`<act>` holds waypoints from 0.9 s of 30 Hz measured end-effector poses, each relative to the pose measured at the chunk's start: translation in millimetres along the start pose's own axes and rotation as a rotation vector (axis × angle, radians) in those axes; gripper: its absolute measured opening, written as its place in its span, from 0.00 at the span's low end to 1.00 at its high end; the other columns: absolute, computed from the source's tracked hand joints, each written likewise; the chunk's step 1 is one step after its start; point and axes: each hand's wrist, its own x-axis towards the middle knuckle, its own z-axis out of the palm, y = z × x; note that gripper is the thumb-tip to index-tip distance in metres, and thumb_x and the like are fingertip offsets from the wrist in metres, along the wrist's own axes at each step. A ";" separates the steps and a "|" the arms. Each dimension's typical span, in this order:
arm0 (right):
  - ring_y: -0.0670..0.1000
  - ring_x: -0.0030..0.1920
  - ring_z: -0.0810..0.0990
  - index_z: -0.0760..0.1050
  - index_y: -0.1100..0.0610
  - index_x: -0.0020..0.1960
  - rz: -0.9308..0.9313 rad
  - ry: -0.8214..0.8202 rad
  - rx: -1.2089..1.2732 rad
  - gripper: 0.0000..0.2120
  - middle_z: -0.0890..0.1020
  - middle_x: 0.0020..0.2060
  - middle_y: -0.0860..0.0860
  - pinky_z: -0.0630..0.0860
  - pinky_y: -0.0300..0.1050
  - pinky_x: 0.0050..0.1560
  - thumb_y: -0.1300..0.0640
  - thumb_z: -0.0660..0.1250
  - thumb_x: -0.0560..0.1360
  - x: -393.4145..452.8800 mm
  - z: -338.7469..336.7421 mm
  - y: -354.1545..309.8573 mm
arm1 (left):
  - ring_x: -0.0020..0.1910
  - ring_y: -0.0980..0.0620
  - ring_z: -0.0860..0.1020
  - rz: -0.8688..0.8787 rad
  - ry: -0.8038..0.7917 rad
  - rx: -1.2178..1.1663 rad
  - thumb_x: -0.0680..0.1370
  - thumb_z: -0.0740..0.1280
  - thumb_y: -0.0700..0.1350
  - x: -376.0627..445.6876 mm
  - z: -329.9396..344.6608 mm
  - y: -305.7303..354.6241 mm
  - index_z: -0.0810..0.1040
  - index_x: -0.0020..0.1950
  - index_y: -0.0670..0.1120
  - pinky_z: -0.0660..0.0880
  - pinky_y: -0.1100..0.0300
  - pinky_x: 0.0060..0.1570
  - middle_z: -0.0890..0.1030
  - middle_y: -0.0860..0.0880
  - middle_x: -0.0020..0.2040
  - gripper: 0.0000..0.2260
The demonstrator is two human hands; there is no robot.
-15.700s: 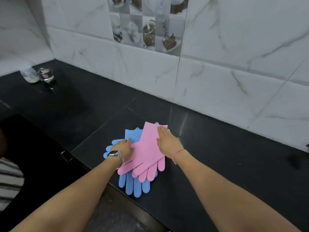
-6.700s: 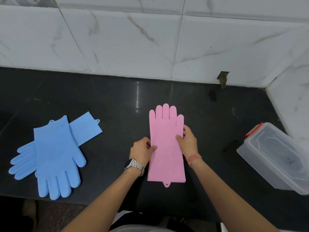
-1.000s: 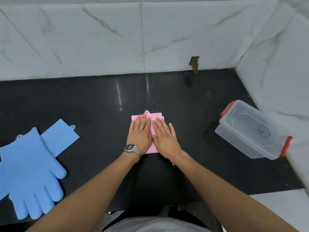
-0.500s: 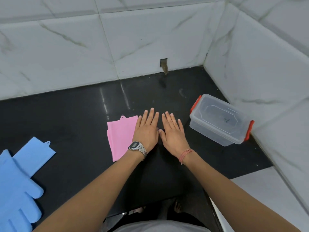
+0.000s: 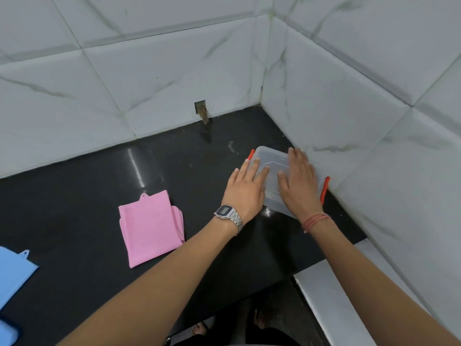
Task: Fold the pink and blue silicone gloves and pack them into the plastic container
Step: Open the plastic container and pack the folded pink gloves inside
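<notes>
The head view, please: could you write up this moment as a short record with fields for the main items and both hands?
surface: black countertop in a tiled corner
pink gloves: folded into a flat packet, lying on the countertop, untouched
blue gloves: at the left edge, partly out of frame, fold state unclear
plastic container: clear, lid on, red clips at both ends, beside the right wall
left hand: fingers straight, resting on the lid
right hand: fingers straight, flat on the lid
packed so far: nothing visible inside
</notes>
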 end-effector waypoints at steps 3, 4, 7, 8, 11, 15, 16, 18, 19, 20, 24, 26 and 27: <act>0.56 0.78 0.52 0.51 0.61 0.78 0.109 0.038 0.077 0.28 0.56 0.78 0.58 0.51 0.53 0.77 0.56 0.56 0.81 0.0 -13.0 26.7 | 0.78 0.45 0.50 0.019 -0.037 -0.002 0.81 0.55 0.49 8.5 5.9 14.5 0.59 0.76 0.53 0.52 0.46 0.74 0.54 0.47 0.79 0.22; 0.56 0.78 0.52 0.51 0.62 0.78 0.150 0.045 0.095 0.29 0.55 0.78 0.58 0.52 0.53 0.77 0.56 0.56 0.81 -1.3 -15.7 34.5 | 0.78 0.44 0.50 0.022 -0.049 0.000 0.82 0.55 0.50 10.7 8.3 18.7 0.60 0.76 0.53 0.51 0.45 0.75 0.54 0.47 0.79 0.22; 0.58 0.76 0.58 0.49 0.62 0.78 0.291 0.030 0.198 0.31 0.59 0.77 0.59 0.56 0.52 0.76 0.57 0.58 0.81 -3.7 -19.0 53.4 | 0.77 0.42 0.50 0.006 -0.100 0.017 0.82 0.54 0.53 15.7 15.8 29.4 0.60 0.75 0.54 0.50 0.41 0.74 0.55 0.47 0.79 0.21; 0.61 0.73 0.64 0.48 0.62 0.79 0.350 0.010 0.265 0.32 0.66 0.73 0.60 0.61 0.54 0.73 0.57 0.58 0.80 -4.0 -19.1 58.3 | 0.77 0.41 0.50 -0.009 -0.116 0.026 0.82 0.53 0.54 16.5 18.3 32.2 0.60 0.75 0.55 0.49 0.40 0.73 0.55 0.47 0.79 0.21; 0.62 0.62 0.75 0.50 0.58 0.79 0.520 -0.057 0.444 0.30 0.77 0.59 0.59 0.70 0.52 0.65 0.56 0.58 0.81 -5.3 -19.6 68.3 | 0.77 0.39 0.50 -0.052 -0.133 0.041 0.82 0.50 0.55 17.5 24.5 36.2 0.58 0.76 0.56 0.45 0.38 0.72 0.55 0.47 0.79 0.21; 0.46 0.42 0.76 0.70 0.57 0.68 0.486 0.004 0.516 0.16 0.79 0.54 0.54 0.71 0.29 0.43 0.57 0.57 0.81 -10.8 -16.2 77.4 | 0.77 0.40 0.50 -0.058 -0.132 0.030 0.82 0.48 0.55 19.7 27.8 31.2 0.54 0.77 0.58 0.42 0.39 0.72 0.53 0.48 0.79 0.21; 0.41 0.38 0.73 0.71 0.56 0.67 0.472 0.019 0.534 0.15 0.78 0.50 0.51 0.68 0.22 0.35 0.57 0.57 0.81 -11.8 -14.5 78.7 | 0.77 0.40 0.49 -0.054 -0.138 0.033 0.82 0.48 0.55 20.6 28.2 29.3 0.53 0.77 0.58 0.42 0.40 0.72 0.52 0.48 0.79 0.22; 0.35 0.38 0.71 0.72 0.56 0.65 0.464 0.040 0.567 0.14 0.77 0.48 0.49 0.66 0.19 0.28 0.57 0.56 0.82 -12.9 -10.3 79.4 | 0.77 0.41 0.47 -0.051 -0.150 0.039 0.82 0.47 0.54 22.6 28.7 25.9 0.51 0.77 0.59 0.41 0.40 0.72 0.50 0.49 0.79 0.22; 0.35 0.38 0.72 0.72 0.56 0.65 0.467 0.050 0.582 0.13 0.77 0.47 0.49 0.66 0.20 0.27 0.57 0.56 0.82 -13.6 -8.6 78.7 | 0.78 0.41 0.47 -0.049 -0.156 0.041 0.82 0.47 0.54 23.6 29.0 24.4 0.50 0.77 0.59 0.40 0.41 0.72 0.49 0.49 0.79 0.22; 0.36 0.38 0.72 0.72 0.56 0.65 0.472 0.061 0.599 0.13 0.77 0.47 0.48 0.66 0.20 0.26 0.57 0.56 0.82 -14.5 -6.9 78.1 | 0.78 0.42 0.46 -0.046 -0.160 0.042 0.82 0.47 0.54 24.2 29.3 23.1 0.49 0.77 0.59 0.39 0.41 0.72 0.49 0.50 0.80 0.23; 0.34 0.39 0.70 0.70 0.56 0.67 0.494 0.117 0.617 0.15 0.76 0.48 0.48 0.67 0.20 0.28 0.57 0.55 0.82 -17.5 0.0 75.1 | 0.78 0.42 0.44 -0.025 -0.171 0.038 0.82 0.46 0.55 24.7 29.2 19.2 0.48 0.78 0.59 0.37 0.42 0.72 0.47 0.50 0.80 0.23; 0.35 0.40 0.72 0.69 0.55 0.67 0.513 0.127 0.640 0.15 0.76 0.50 0.49 0.67 0.20 0.28 0.57 0.55 0.82 -18.2 2.6 74.6 | 0.78 0.42 0.44 -0.013 -0.172 0.036 0.82 0.46 0.54 24.9 28.4 17.0 0.48 0.78 0.59 0.37 0.43 0.72 0.47 0.50 0.80 0.23; 0.38 0.41 0.74 0.69 0.54 0.67 0.535 0.121 0.661 0.15 0.77 0.51 0.49 0.70 0.22 0.30 0.57 0.54 0.82 -19.0 3.8 74.8 | 0.78 0.42 0.44 -0.007 -0.171 0.039 0.82 0.46 0.54 24.9 27.9 15.7 0.48 0.78 0.59 0.37 0.43 0.72 0.47 0.50 0.80 0.23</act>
